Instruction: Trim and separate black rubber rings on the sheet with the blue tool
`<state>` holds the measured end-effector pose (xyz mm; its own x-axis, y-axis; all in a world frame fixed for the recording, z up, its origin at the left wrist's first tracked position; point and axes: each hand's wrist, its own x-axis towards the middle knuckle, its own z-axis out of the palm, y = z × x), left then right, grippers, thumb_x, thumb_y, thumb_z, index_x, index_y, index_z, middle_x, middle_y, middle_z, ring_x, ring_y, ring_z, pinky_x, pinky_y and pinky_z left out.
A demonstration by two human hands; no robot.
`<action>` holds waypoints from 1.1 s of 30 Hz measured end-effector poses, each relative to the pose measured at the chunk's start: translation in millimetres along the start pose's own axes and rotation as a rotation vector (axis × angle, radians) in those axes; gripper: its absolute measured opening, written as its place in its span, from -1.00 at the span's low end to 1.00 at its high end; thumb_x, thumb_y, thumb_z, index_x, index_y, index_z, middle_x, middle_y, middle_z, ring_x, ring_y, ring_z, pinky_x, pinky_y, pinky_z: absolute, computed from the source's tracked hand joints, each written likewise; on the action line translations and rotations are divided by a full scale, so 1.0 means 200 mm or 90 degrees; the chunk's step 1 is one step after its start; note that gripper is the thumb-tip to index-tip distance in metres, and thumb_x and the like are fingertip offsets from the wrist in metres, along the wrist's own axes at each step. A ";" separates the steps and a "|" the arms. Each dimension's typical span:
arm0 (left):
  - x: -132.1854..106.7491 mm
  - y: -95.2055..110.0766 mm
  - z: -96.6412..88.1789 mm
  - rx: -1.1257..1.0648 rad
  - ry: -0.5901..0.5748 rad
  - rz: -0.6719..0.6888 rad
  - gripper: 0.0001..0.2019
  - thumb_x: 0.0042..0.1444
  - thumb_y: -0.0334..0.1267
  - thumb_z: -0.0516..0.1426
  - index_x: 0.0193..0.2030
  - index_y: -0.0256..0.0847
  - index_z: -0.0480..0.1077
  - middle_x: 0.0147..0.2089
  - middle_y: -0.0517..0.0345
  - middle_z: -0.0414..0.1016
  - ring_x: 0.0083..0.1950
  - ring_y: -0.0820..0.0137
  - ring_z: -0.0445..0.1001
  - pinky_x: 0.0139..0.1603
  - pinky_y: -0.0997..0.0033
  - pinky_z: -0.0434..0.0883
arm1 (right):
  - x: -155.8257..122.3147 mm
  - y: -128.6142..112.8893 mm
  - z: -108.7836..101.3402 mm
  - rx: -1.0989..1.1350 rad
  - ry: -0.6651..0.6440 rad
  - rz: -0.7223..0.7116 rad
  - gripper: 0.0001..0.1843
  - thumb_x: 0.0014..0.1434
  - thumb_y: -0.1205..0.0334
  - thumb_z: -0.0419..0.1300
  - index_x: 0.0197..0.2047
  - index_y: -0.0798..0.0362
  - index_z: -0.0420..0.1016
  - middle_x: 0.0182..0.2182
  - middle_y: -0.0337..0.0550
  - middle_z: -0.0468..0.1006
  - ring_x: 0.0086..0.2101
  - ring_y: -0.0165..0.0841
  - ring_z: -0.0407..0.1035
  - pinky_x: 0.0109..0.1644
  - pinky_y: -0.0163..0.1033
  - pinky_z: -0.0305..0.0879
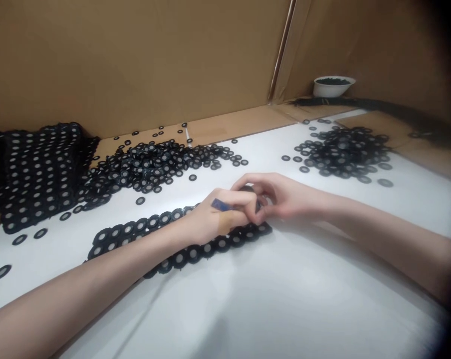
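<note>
The left hand point(214, 217), reaching in from the lower left, and the right hand point(276, 197), reaching in from the right, meet just below the centre of the frame. The right hand's fingers point(248, 182) curl in a narrow pinch around a black ring point(247, 188), which is mostly hidden behind them. The left hand's fingers point(240, 204) are folded close against the right hand's, but you can't tell whether they grip that ring too. A blue mark point(220, 204) and a tan plaster point(225, 222) sit on the back of the left hand.

Under and beside the hands lies a joined strip of black rings with pale centres point(180, 252), doubled in rows and curving from lower centre toward the hands. Its near end touches the underside of the left hand.

A large heap of loose rings point(150, 164) spreads across the upper centre, and a second heap point(341, 152) lies at the upper right. At the left edge, a dense sheet of joined rings point(42, 174) lies in rows. A few single rings point(1, 271) are scattered over the white worktop point(416, 209). Cardboard walls point(116, 60) rise behind it, and in the far corner, at the upper right, stands a white bowl point(334, 86) filled with something dark.
</note>
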<state>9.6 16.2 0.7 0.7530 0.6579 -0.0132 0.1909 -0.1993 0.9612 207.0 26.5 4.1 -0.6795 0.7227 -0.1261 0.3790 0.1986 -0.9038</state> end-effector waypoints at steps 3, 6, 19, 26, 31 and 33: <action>0.00 -0.02 0.01 -0.005 0.017 0.028 -0.90 0.07 -0.43 0.11 -0.45 -0.29 0.41 -0.48 0.30 0.30 -0.46 0.63 0.18 -0.45 0.58 0.12 | -0.01 0.00 -0.01 -0.051 0.006 -0.009 -0.43 -0.06 0.43 0.27 0.07 0.13 0.33 -0.30 -0.19 0.48 -0.35 -0.46 0.35 -0.35 -0.39 0.25; 0.00 -0.02 0.02 -0.030 0.037 0.024 -0.90 0.05 -0.46 0.12 -0.46 -0.30 0.42 -0.48 0.30 0.32 -0.46 0.64 0.21 -0.43 0.60 0.16 | -0.02 0.00 -0.02 -0.095 -0.004 -0.021 -0.36 -0.04 0.37 0.29 0.15 0.13 0.29 -0.22 -0.14 0.47 -0.33 -0.44 0.34 -0.34 -0.36 0.23; 0.01 -0.02 0.02 -0.131 0.076 0.048 -0.92 -0.01 -0.43 0.20 -0.50 -0.29 0.43 -0.62 0.35 0.27 -0.56 0.65 0.22 -0.39 0.60 0.26 | -0.05 -0.02 -0.04 -0.128 -0.048 -0.020 -0.26 0.12 0.13 0.25 0.30 0.12 0.10 -0.36 -0.21 0.43 -0.36 -0.46 0.31 -0.32 -0.35 0.17; 0.01 -0.02 0.02 -0.127 0.076 0.054 -0.91 -0.01 -0.45 0.17 -0.51 -0.32 0.40 -0.61 0.34 0.29 -0.55 0.66 0.22 -0.48 0.61 0.15 | -0.04 -0.03 -0.03 -0.106 -0.051 -0.021 -0.48 0.13 0.06 0.24 0.07 0.13 0.25 -0.37 -0.22 0.43 -0.40 -0.48 0.31 -0.38 -0.37 0.14; 0.01 -0.01 0.01 -0.120 0.073 0.040 -0.93 0.00 -0.44 0.17 -0.48 -0.32 0.40 -0.58 0.33 0.33 -0.55 0.66 0.22 -0.49 0.61 0.14 | -0.04 -0.03 -0.03 -0.101 -0.051 -0.029 -0.38 0.01 0.09 0.34 0.08 0.12 0.27 -0.16 -0.15 0.47 -0.23 -0.43 0.37 -0.19 -0.33 0.26; 0.01 -0.01 0.01 -0.114 0.072 0.044 -0.94 0.00 -0.45 0.16 -0.47 -0.31 0.41 -0.58 0.33 0.33 -0.55 0.66 0.23 -0.49 0.61 0.15 | -0.05 -0.02 -0.03 -0.100 -0.059 -0.033 -0.30 -0.05 0.05 0.39 0.10 0.09 0.26 -0.09 -0.15 0.45 -0.15 -0.39 0.37 -0.11 -0.32 0.28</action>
<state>12.0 15.7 -2.4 0.6829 0.7265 0.0761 0.0183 -0.1211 0.9925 216.1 23.3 12.0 -0.7532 0.6458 -0.1248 0.4305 0.3405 -0.8359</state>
